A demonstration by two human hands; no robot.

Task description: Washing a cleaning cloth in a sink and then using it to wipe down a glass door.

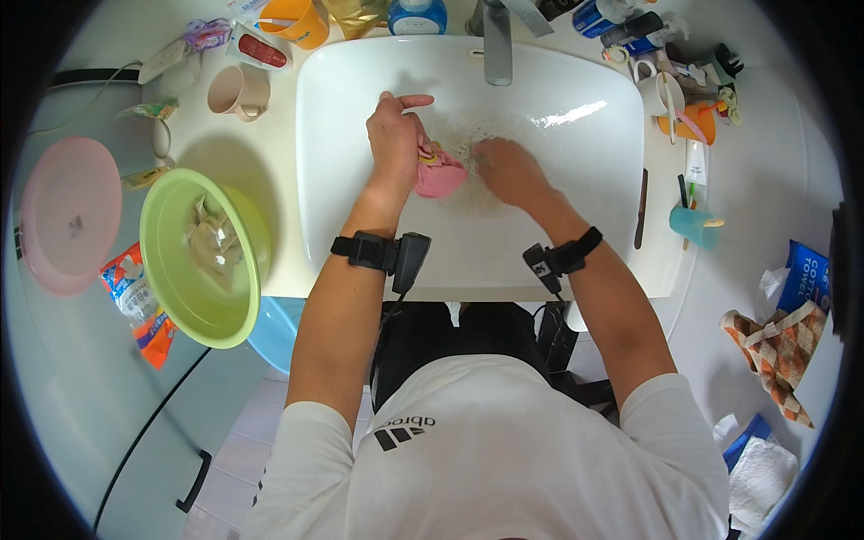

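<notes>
Over the white sink (337, 108), my left hand (394, 135) is closed on a small pink cloth (440, 175) with a yellow mark near its upper edge. One finger of that hand points out to the right while the rest grip the cloth, which hangs bunched below them. To the right of it, my right hand (511, 171) reaches down into bubbly, slightly cloudy water (468, 200). Its fingers are blurred and partly hidden, so their pose and any hold do not show. The grey faucet (497, 54) stands beyond both hands.
Left of the sink, a green basin (155, 243) holds pale wet fabric. A beige mug (236, 93) and an orange cup (301, 27) stand behind it. On the right counter are a brown-handled flat tool (641, 209), a teal cup (691, 225) and several bottles.
</notes>
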